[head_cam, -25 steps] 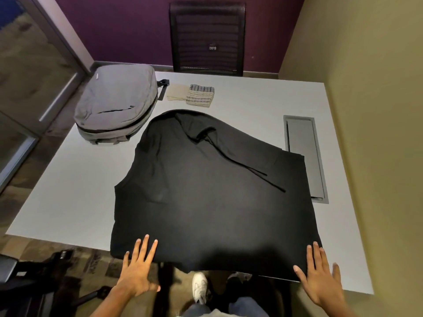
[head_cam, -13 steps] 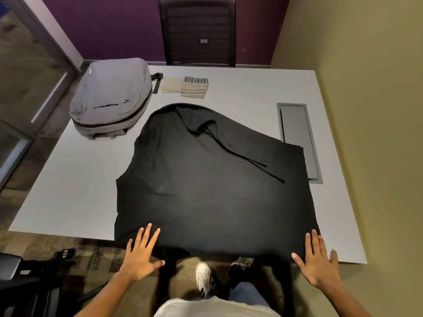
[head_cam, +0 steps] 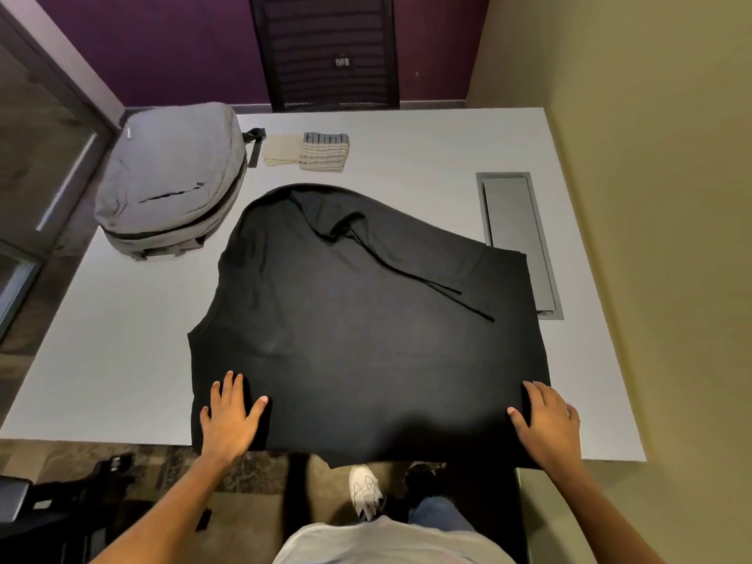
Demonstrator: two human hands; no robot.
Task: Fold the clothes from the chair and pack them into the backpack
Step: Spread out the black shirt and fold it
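Both hands, the left hand (head_cam: 230, 417) and the right hand (head_cam: 547, 417), lay flat and gripped nothing on the black hoodie (head_cam: 366, 331), half folded on the table (head_cam: 101, 360), while the backpack (head_cam: 171, 177) was not yet packed.

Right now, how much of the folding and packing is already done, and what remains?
Done: two small folded pieces, one cream and one striped, lie beside the grey fabric backpack. In hand: the large black hooded garment is spread on the white table, with the left hand and right hand flat on its near edge; it looks only partly folded. Left: finish folding it and pack everything; the backpack looks closed.
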